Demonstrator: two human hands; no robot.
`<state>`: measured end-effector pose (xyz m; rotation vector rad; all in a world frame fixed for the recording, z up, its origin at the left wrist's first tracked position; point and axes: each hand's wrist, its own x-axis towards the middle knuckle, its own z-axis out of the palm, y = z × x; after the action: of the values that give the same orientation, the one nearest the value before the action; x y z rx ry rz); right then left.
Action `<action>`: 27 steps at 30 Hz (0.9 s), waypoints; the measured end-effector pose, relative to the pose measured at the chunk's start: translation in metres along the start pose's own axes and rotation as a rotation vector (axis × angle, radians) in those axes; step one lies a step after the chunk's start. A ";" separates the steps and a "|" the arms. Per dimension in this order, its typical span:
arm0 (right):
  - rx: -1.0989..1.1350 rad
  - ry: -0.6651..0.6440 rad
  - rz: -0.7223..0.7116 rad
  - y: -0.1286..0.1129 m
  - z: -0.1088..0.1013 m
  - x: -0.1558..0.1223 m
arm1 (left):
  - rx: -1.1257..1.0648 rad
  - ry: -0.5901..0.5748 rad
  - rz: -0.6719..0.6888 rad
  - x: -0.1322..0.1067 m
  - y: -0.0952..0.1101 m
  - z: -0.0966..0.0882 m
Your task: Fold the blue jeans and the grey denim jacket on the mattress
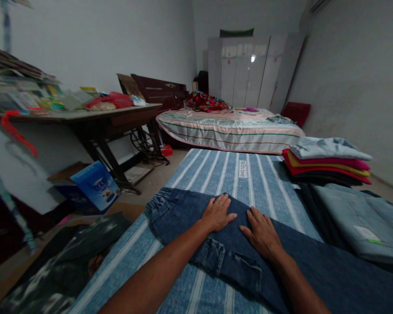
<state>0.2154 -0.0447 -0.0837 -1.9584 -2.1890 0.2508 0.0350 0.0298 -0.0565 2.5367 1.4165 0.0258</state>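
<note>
A pair of dark blue jeans [180, 213] lies spread across a blue and white striped mattress [222, 170], waistband toward the left. My left hand [218, 213] rests flat on the denim with fingers stretched out. Beside it, my right hand [262, 233] also lies flat on the jeans, fingers apart. Neither hand holds anything. A back pocket [209, 257] shows just below my left wrist.
A stack of folded clothes [327, 161] in grey, red and yellow sits at the right. Grey-blue trousers [356, 218] lie nearer. A cluttered sewing table [94, 117] stands left, a blue box [96, 185] under it. A bed [229, 126] and white wardrobe [245, 72] are behind.
</note>
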 end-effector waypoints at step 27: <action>0.426 0.122 -0.339 -0.027 0.000 0.055 | -0.058 0.131 0.097 -0.021 -0.013 -0.014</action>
<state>0.1832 0.0066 -0.0755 -1.3251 -2.1267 0.4819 0.0116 0.0213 -0.0437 2.5954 1.3163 0.2505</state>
